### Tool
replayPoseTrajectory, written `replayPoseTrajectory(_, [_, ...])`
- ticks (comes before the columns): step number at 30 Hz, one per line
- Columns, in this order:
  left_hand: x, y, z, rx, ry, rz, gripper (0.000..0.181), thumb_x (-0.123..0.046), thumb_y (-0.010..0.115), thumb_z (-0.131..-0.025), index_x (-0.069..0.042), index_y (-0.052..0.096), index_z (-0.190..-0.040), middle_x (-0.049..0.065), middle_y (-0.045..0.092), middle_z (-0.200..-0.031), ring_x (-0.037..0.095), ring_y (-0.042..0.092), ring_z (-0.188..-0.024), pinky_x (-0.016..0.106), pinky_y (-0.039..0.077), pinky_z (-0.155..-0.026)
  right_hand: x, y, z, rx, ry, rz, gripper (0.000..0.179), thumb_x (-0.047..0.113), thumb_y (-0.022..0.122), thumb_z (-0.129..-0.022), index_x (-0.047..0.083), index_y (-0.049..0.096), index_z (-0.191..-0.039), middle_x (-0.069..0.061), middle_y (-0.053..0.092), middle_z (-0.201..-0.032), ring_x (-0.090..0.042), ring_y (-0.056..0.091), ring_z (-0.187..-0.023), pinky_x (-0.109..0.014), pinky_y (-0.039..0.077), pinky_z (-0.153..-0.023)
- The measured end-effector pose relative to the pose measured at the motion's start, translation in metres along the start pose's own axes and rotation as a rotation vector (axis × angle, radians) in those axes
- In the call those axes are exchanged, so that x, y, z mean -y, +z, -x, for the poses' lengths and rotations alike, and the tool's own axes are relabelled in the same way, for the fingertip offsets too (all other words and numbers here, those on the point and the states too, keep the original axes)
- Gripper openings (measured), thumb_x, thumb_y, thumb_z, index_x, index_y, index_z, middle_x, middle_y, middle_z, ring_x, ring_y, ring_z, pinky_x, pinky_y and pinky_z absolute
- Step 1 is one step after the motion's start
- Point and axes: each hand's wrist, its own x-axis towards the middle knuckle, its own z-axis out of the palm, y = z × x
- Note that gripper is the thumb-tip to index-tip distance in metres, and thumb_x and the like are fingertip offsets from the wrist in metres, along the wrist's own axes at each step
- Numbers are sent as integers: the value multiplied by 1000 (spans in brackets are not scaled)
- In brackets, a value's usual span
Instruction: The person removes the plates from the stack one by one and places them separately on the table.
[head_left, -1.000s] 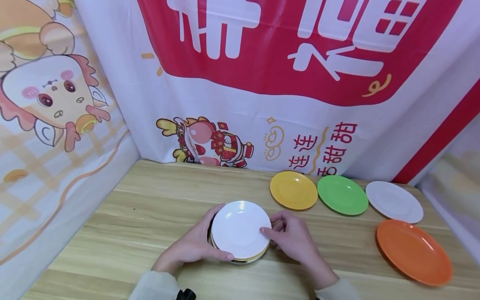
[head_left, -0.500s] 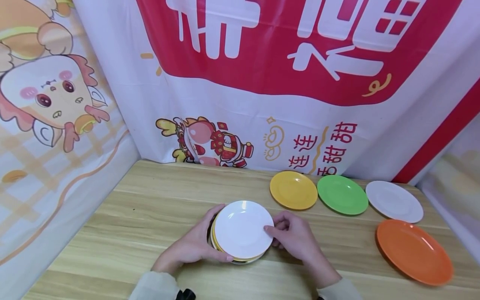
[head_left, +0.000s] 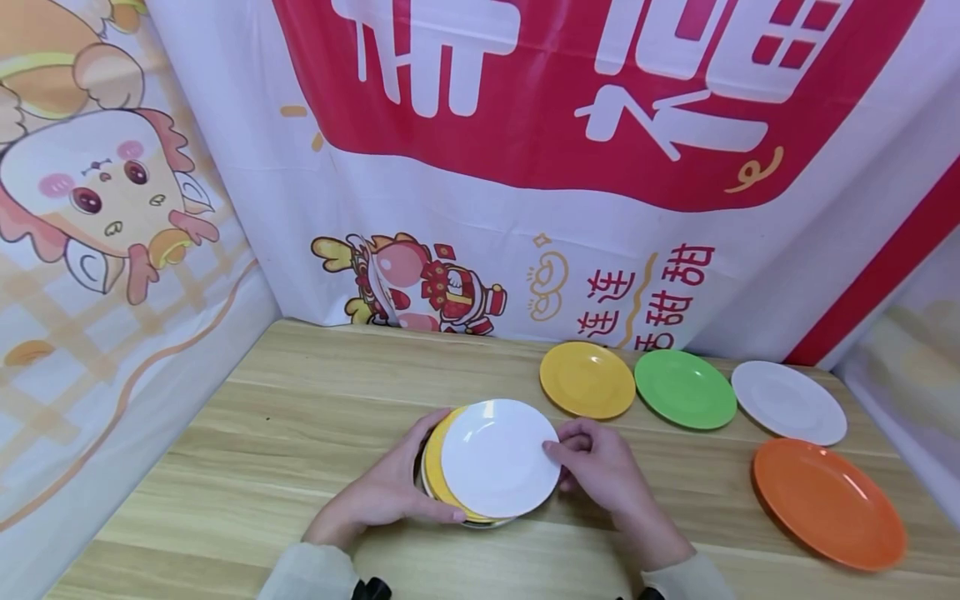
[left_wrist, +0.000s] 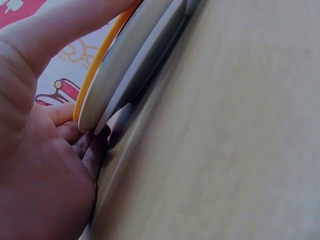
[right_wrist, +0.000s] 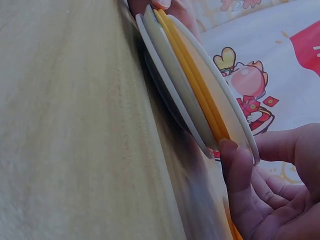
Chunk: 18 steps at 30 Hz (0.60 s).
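A small white plate lies off-centre to the right on top of a stack. Under it a yellow plate shows as a crescent on the left. My right hand pinches the white plate at its right edge, thumb on top. In the right wrist view the white plate tilts a little apart from the yellow rims, with paler plates below. My left hand grips the left side of the stack, thumb along the near rim. The left wrist view shows its fingers around the stacked rims.
On the wooden table, a yellow plate, a green plate and a white plate form a row at the back right. An orange oval plate lies nearer at the right. A printed cloth hangs behind.
My right hand has slid the top white plate to the right, uncovering more of the yellow plate beneath. My left hand stays in place on the stack.
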Motion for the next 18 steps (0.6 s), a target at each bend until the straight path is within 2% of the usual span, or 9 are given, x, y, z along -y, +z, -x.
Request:
replayPoseTrajectory(7, [-1, 1, 1, -5, -17, -7, 131, -26, 105, -66, -27, 25, -170, 3, 30, -176, 31, 25, -163, 66, 8, -134, 0, -9, -1, 23, 53, -141, 27, 13, 76, -99, -4, 67, -118, -10, 71, -90, -18, 65, -66, -28, 60, -60])
replayPoseTrajectory(13, [-2, 2, 2, -8, -28, -11, 130, -27, 105, -66, -28, 26, -170, 3, 30, -176, 32, 24, -164, 67, 7, -134, -3, -17, -1, 29, 68, -183, 29, 12, 75, -100, -5, 66, -122, -9, 71, -96, -18, 65, -71, -28, 60, -62])
replayPoseTrajectory(18, [-1, 2, 2, -10, -13, -18, 130, -26, 105, -66, -29, 27, -169, 2, 30, -176, 31, 24, -164, 66, 7, -134, -4, -25, 0, 23, 74, -192, 29, 11, 74, -100, -6, 66, -122, -10, 72, -98, -17, 65, -73, -27, 60, -64])
